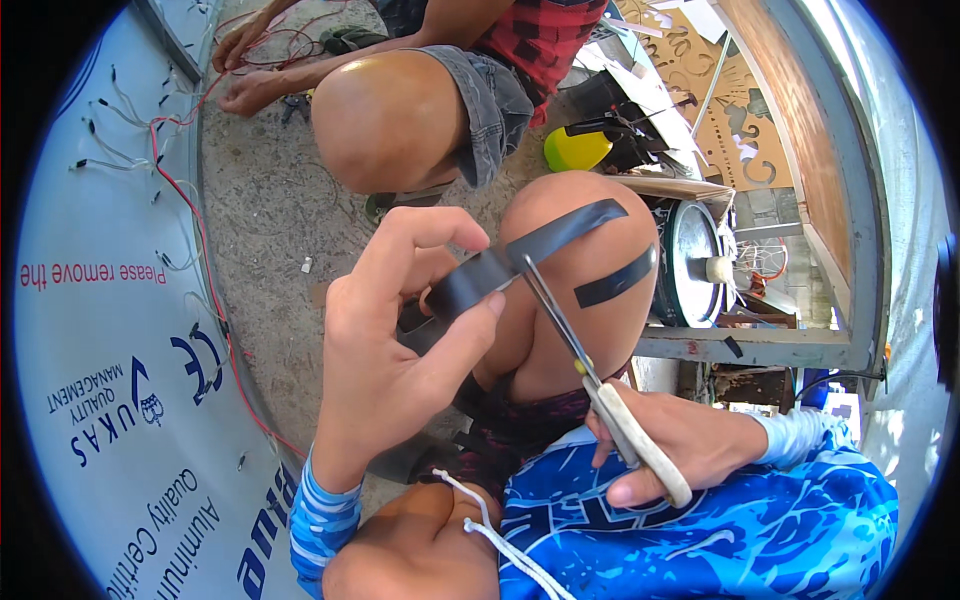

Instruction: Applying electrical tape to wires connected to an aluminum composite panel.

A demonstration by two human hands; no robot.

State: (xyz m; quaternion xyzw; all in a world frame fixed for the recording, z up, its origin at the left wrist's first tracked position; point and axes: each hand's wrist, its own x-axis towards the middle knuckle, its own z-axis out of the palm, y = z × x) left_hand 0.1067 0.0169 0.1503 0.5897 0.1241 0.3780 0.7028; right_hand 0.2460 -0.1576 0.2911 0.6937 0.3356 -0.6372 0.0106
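Observation:
My left hand point(375, 330) is closed around a roll of black tape point(468, 286), thumb and fingers pinching its outer side. A pair of scissors point(618, 420) with pale handles is in my right hand point(705, 432), its blades pointing up and to the left. The blade tips reach the gap between the roll and one black tape strip point(575, 230) on my raised knee point(560, 200). Whether the tips touch the tape I cannot tell. Lower on that knee lies a second, shorter tape strip point(617, 280).
A printed panel point(130, 320) stands at the left, with short wires and a long red wire point(195, 225) along it. Another person's knee point(390, 115) and hands point(250, 75) are ahead. At the right are a metal frame point(740, 347), a round container point(695, 262) and a yellow object point(578, 150).

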